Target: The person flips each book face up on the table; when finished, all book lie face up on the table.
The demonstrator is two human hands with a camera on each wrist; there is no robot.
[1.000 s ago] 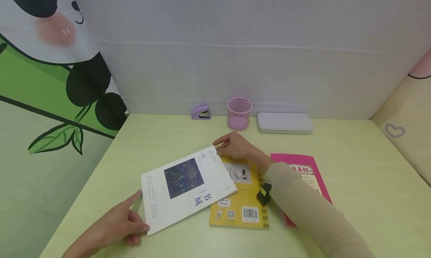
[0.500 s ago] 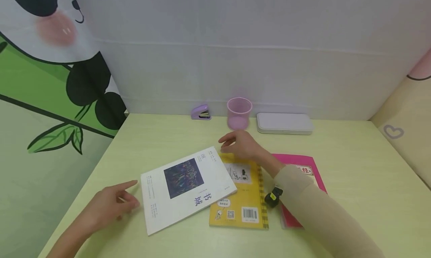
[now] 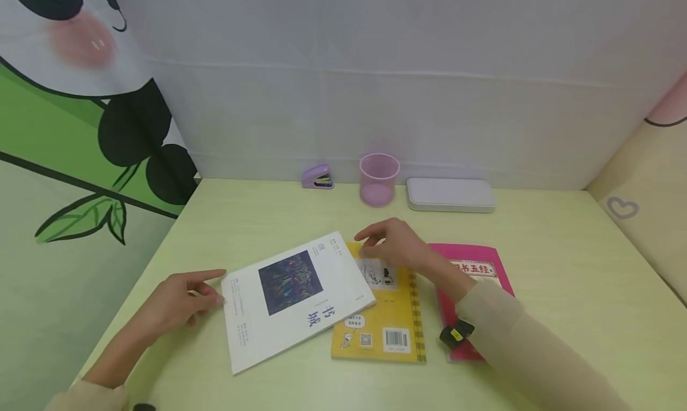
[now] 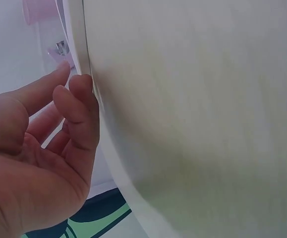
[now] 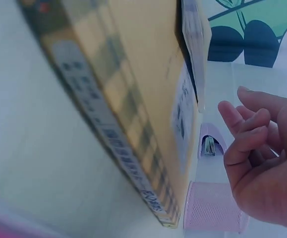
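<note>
A white magazine with a dark picture on its cover lies tilted, overlapping the left part of a yellow book. My left hand is at the magazine's left edge, index finger stretched toward the corner and the other fingers loosely bent. In the left wrist view, the fingertips come right up to the edge of the pages. Over the upper part of the yellow book hovers my right hand, loosely curled and holding nothing. Under the right forearm, a pink-red book is partly hidden.
Along the back of the pale table stand a purple stapler, a pink mesh cup and a flat white case. A light cloth wall rises behind them.
My left hand let go of the magazine's lower-left corner, drew back, then came up to its upper-left edge. My right hand left the magazine's top corner and shifted right. The magazine stayed in place.
</note>
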